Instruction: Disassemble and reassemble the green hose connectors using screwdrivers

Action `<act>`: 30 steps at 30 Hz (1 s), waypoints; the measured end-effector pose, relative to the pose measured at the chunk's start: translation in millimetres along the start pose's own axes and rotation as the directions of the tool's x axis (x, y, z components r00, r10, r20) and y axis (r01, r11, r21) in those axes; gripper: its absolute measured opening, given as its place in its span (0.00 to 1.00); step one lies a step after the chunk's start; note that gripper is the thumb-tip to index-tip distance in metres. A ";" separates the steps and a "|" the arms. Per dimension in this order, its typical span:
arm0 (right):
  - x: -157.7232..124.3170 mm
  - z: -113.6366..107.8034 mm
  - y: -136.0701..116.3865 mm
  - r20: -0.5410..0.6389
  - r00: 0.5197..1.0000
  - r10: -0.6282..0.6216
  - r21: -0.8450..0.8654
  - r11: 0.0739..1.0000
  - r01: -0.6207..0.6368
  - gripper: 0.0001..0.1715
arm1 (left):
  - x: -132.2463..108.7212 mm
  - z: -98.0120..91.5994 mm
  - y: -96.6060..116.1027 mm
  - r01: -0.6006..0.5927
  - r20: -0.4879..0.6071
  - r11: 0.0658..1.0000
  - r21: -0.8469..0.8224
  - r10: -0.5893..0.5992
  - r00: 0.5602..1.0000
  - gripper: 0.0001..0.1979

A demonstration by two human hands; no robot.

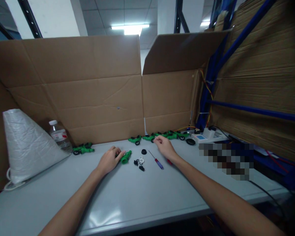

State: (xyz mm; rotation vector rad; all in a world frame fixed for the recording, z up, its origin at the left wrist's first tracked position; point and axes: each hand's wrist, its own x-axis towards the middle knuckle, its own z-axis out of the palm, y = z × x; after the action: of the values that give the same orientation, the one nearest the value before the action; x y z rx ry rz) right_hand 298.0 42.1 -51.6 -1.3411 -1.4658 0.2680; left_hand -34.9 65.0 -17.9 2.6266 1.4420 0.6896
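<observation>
My left hand [110, 160] rests on the table with its fingers curled. Its thumb and fingertips are against a hollow green plastic toy part [126, 157]. My right hand [165, 147] is in front of a row of green toy vehicles [170, 135], thumb and fingers pinched together; whatever is between them is too small to make out. Between my hands lie a black wheel [144, 151], a white ring [142, 160], small black parts [142, 168] and a screwdriver [159, 164] with a blue-purple handle. A red object [169, 161] is partly hidden under my right wrist.
Another green toy vehicle [83, 149] sits at the left back, beside a clear bottle [60, 136] and a white bag [31, 147]. Cardboard walls [100, 108] enclose the table. At right are a black ring [190, 141], a power strip [208, 135], cables and a blue frame [255, 109].
</observation>
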 end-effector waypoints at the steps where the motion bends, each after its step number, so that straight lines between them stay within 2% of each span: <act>1: 1.0 -1.7 0.7 0.011 1.000 0.002 0.017 1.000 -0.002 0.15 | 0.2 0.3 -0.9 -0.002 0.000 1.000 -0.006 0.002 1.000 0.25; 9: 4.8 -14.5 10.0 0.022 1.000 -0.008 0.062 0.998 0.007 0.28 | 2.7 0.9 -13.2 0.008 -0.062 0.997 -0.078 -0.013 0.998 0.23; 16: 6.2 -13.5 22.6 0.010 1.000 0.015 0.066 0.998 -0.016 0.36 | 1.5 1.7 -31.0 0.132 -0.186 0.988 -0.084 -0.146 0.972 0.08; 18: 6.5 -12.6 24.9 -0.009 1.000 0.010 0.067 0.998 -0.010 0.34 | 2.1 1.1 -35.2 0.148 -0.219 0.986 -0.076 -0.162 0.962 0.04; 20: 6.6 -11.4 27.4 -0.028 1.000 0.009 0.062 0.998 -0.007 0.31 | 3.0 -0.3 -38.1 0.159 -0.229 0.985 -0.071 -0.171 0.958 0.06; 25: 6.0 -10.4 32.9 -0.045 0.999 -0.007 0.022 1.000 0.008 0.12 | 3.3 -7.0 -38.3 0.173 -0.227 0.982 -0.079 -0.187 0.956 0.10; 30: 4.8 -13.9 30.1 0.010 0.997 -0.073 -0.052 0.996 0.073 0.14 | -0.1 -13.1 -32.9 0.176 -0.230 0.980 -0.090 -0.193 0.954 0.11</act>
State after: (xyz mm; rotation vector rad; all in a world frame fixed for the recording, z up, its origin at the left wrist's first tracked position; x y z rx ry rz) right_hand 327.2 49.7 -66.0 -1.3267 -1.5344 0.1888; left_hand -66.2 81.3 -15.0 2.3835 1.6655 1.0392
